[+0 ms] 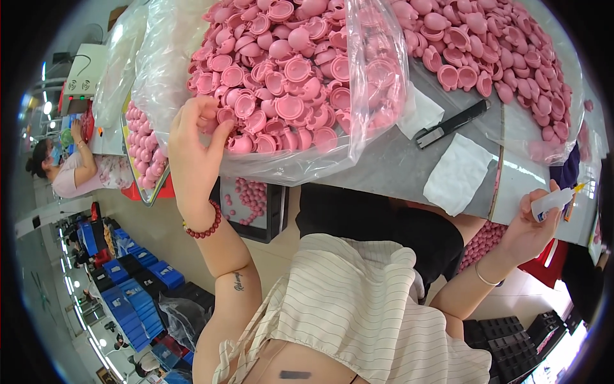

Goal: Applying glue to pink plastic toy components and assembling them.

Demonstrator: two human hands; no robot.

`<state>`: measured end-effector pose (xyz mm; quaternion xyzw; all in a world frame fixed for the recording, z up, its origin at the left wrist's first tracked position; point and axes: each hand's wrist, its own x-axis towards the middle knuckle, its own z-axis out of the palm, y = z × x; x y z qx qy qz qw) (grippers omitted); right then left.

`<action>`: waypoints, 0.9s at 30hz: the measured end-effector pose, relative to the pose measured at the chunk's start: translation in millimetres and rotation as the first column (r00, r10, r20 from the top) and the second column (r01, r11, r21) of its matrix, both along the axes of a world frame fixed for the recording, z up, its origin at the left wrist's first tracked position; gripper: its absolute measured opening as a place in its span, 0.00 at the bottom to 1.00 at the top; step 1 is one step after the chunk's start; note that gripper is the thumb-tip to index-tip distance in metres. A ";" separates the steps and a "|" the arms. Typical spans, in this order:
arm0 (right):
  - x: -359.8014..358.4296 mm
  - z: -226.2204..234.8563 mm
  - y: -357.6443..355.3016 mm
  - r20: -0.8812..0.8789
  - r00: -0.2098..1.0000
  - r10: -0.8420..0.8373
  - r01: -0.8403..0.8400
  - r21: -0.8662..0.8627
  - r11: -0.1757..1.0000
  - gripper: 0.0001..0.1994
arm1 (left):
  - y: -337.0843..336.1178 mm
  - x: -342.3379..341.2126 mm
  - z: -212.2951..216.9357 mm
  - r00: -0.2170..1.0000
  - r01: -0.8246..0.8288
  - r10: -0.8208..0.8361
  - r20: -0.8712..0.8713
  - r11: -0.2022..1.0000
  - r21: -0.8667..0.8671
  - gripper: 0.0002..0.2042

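Note:
A heap of pink plastic half-shells (275, 83) fills a clear plastic bag (307, 169) on the table before me. My left hand (195, 144) is at the left edge of this heap, touching or very near the nearest shells. Its fingers are bent, with the thumb apart from them, and I see no shell clearly gripped. At the far right, my right hand (527, 230) is closed around a small white squeeze bottle (551, 203) with a yellow nozzle tip. The nozzle points up and to the right, away from the heap.
A second heap of pink shells (492, 45) lies at the back right. Between the heaps are a black-handled cutter (453, 125) and white cloths (459, 174). Pink balls fill a tray (146, 150) at left; a black crate (278, 214) sits below. A co-worker (70, 166) sits far left.

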<state>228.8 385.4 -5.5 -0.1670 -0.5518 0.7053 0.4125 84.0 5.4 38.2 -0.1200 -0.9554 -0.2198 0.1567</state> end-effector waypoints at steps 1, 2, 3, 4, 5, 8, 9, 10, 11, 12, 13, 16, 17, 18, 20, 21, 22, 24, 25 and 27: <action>1.2 -0.8 1.7 -0.021 0.999 0.036 -0.036 -0.001 0.999 0.20 | 0.4 -0.6 0.5 1.000 0.002 -0.002 0.001 1.000 0.001 0.06; 2.2 -0.8 2.5 -0.041 0.997 0.072 -0.072 -0.001 0.997 0.20 | 0.6 -1.5 0.7 0.998 0.067 -0.067 -0.010 0.998 -0.016 0.07; 3.3 0.3 1.7 -0.039 0.997 0.068 -0.068 0.000 0.998 0.20 | 0.8 -2.2 0.5 0.991 0.132 -0.133 -0.019 0.991 -0.033 0.09; 4.3 3.1 -2.1 -0.062 0.997 0.049 -0.052 -0.048 0.998 0.20 | -0.2 -3.3 -0.5 0.990 0.143 -0.143 -0.016 0.989 -0.031 0.09; 6.2 5.0 -4.8 -0.083 0.996 0.026 -0.034 -0.095 0.995 0.20 | -2.8 -3.8 -2.3 0.991 0.127 -0.129 -0.043 0.991 -0.044 0.09; 18.9 7.6 -6.8 -0.198 0.968 0.151 -0.171 -0.088 0.981 0.20 | -13.5 -3.5 -13.6 0.980 0.143 -0.124 -0.152 0.982 0.122 0.08; 22.4 6.2 -8.5 -0.188 0.973 0.131 -0.148 -0.080 0.986 0.20 | -13.8 -1.0 -17.7 0.968 0.160 -0.092 -0.234 0.944 0.289 0.07; 25.8 4.1 -10.6 -0.206 0.969 0.133 -0.152 -0.080 0.985 0.22 | -4.6 4.9 -17.4 0.955 0.143 0.007 -0.297 0.864 0.482 0.06; 25.8 1.5 -14.1 -0.230 0.962 0.148 -0.173 -0.089 0.981 0.24 | 4.6 17.1 -10.4 0.934 0.123 0.132 -0.332 0.753 0.647 0.05; 24.0 0.9 -22.5 -0.158 0.986 0.050 -0.060 -0.063 0.996 0.24 | 11.2 29.8 -2.3 0.939 0.126 0.125 -0.322 0.744 0.656 0.05; 22.3 -0.5 -30.6 -0.145 0.989 0.033 -0.040 -0.044 0.998 0.24 | 18.2 41.6 4.3 0.966 0.246 -0.076 -0.247 0.554 0.795 0.04; 16.2 -8.6 -38.9 0.043 0.979 -0.197 0.184 0.204 0.961 0.21 | 59.2 53.5 -8.5 0.666 0.456 -0.691 -0.281 0.079 0.886 0.02; 14.9 -11.8 -39.9 0.020 0.981 -0.191 0.181 0.241 0.954 0.19 | 69.6 57.0 -8.5 0.592 0.335 -0.793 -0.146 0.077 0.939 0.03; 13.1 -13.7 -39.8 -0.002 0.983 -0.183 0.177 0.276 0.945 0.17 | 89.9 65.9 -12.5 0.585 0.241 -0.807 -0.077 0.082 0.967 0.06; 7.6 -16.7 -39.8 -0.030 0.975 -0.219 0.208 0.456 0.865 0.17 | 118.9 74.8 -22.7 0.486 0.139 -0.873 -0.037 0.035 0.990 0.08; 4.4 -17.9 -39.8 -0.066 0.970 -0.234 0.225 0.610 0.760 0.17 | 128.6 81.7 -22.4 0.479 0.041 -0.877 0.033 0.060 0.997 0.08; 2.0 -13.6 -38.0 -0.036 0.971 -0.238 0.196 0.693 0.694 0.18 | 129.4 82.6 -24.2 0.390 -0.094 -0.916 0.092 0.060 0.994 0.07; -0.7 -14.7 -42.4 -0.040 0.972 -0.234 0.206 0.634 0.746 0.18 | 131.8 86.5 -33.5 0.283 -0.230 -0.949 0.139 0.073 0.970 0.07; -1.6 -15.8 -43.9 -0.049 0.974 -0.220 0.209 0.569 0.795 0.18 | 135.5 91.1 -40.5 0.201 -0.371 -0.975 0.100 0.019 0.928 0.07; 1.3 -15.3 -42.4 -0.019 0.974 -0.224 0.196 0.562 0.804 0.19 | 146.4 105.6 -46.4 0.041 -0.658 -0.998 0.039 0.003 0.753 0.07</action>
